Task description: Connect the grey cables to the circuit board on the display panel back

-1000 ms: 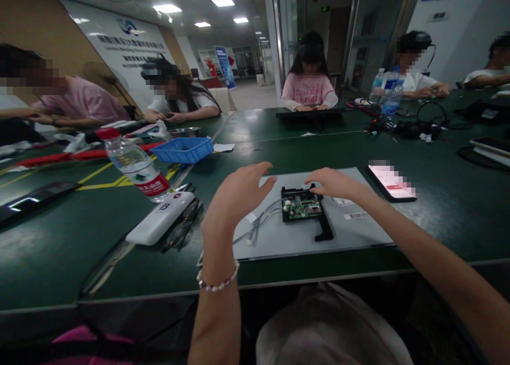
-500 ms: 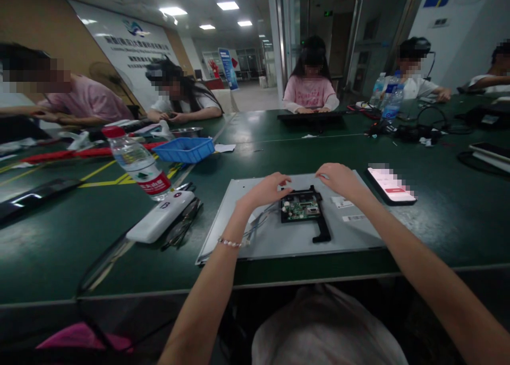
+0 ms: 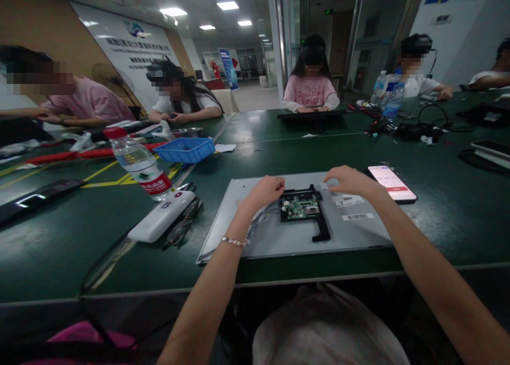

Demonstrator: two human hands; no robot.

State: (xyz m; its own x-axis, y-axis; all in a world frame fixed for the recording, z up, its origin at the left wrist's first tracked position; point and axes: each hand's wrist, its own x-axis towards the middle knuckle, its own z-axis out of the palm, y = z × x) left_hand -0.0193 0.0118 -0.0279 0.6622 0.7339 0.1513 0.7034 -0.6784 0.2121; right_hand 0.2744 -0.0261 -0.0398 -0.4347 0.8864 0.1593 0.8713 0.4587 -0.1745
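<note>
A pale grey flat metal panel (image 3: 263,245) lies on the table before me. On it sits a black plastic bracket (image 3: 323,228) framing a green circuit board (image 3: 298,208). My left hand (image 3: 271,189) is closed at the bracket's upper left corner, fingers curled in; whatever they pinch is hidden. Thin grey wires (image 3: 258,221) run from the board's left side below that hand. Right of the bracket, my right hand (image 3: 346,180) hovers over the panel, thumb and index finger curved with a small gap. A small pale patch shows by those fingertips. White labels (image 3: 357,216) are stuck below.
A lit phone (image 3: 392,183) lies right of the panel. To the left are a white power bank (image 3: 161,216), glasses (image 3: 183,224), a red-capped water bottle (image 3: 139,166) and a blue tray (image 3: 185,150). Several people sit around the green table (image 3: 255,160).
My right hand has moved right, away from the bracket's top, uncovering more of the labels. The left hand's fingers have curled closed near the bracket's corner.
</note>
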